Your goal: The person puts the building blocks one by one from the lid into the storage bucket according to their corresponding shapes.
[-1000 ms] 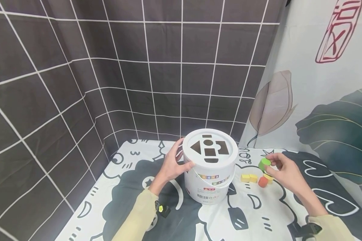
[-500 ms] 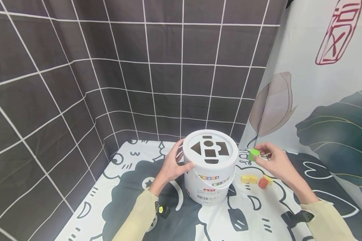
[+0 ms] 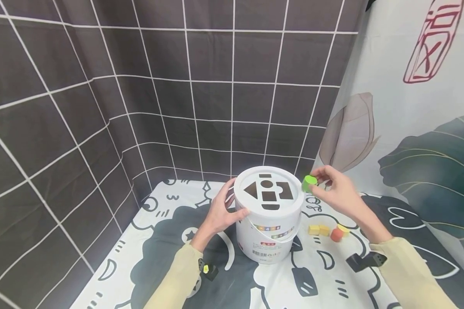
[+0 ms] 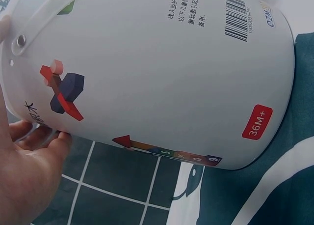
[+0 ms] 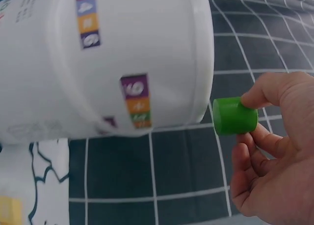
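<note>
A white bucket (image 3: 268, 231) stands mid-table; its lid (image 3: 268, 192) has dark cut-outs in triangle, circle, square and other shapes. My left hand (image 3: 221, 211) holds the bucket's left side just under the lid, thumb at the rim; the left wrist view shows the bucket wall (image 4: 162, 72) against my palm (image 4: 29, 171). My right hand (image 3: 334, 193) pinches a green cylinder block (image 3: 308, 183) in the air just right of the lid's edge. In the right wrist view the green block (image 5: 234, 116) sits between thumb and fingers beside the bucket (image 5: 122, 58).
Two yellow blocks (image 3: 319, 229), an orange-red block (image 3: 336, 234) and another yellow piece (image 3: 344, 229) lie on the cartoon-print cloth (image 3: 178, 257) right of the bucket. Dark tiled backdrop (image 3: 178, 86) closes the back and left; a leaf-print curtain (image 3: 417, 128) hangs at the right.
My right hand has lifted the green block from near the loose blocks up and leftward to the lid's right edge. The left hand and the bucket stayed put.
</note>
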`<control>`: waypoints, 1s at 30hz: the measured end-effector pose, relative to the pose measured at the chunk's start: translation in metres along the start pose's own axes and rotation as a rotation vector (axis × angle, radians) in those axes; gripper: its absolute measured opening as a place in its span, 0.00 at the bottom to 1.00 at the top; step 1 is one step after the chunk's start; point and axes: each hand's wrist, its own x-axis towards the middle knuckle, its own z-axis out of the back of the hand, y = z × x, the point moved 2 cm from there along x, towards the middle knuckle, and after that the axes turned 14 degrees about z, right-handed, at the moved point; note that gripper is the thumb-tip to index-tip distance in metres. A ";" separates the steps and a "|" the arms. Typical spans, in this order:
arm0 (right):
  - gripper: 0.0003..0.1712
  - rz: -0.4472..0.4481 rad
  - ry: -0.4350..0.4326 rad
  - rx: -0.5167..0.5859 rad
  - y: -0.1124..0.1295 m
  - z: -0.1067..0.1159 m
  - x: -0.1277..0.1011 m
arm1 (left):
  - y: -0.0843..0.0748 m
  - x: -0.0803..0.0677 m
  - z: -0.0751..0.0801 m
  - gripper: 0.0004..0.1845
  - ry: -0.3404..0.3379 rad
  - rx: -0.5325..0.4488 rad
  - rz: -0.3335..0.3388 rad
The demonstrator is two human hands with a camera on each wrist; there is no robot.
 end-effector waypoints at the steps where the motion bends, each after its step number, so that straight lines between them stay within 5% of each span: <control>1: 0.18 0.010 0.005 0.006 0.003 -0.002 0.004 | 0.000 0.000 0.000 0.51 -0.002 0.001 -0.001; 11: 0.17 0.018 0.092 0.161 0.013 -0.032 0.039 | 0.000 -0.001 0.001 0.50 0.005 0.000 0.005; 30: 0.18 0.050 0.187 0.134 0.015 -0.062 0.061 | -0.002 -0.002 0.000 0.49 0.010 0.015 0.034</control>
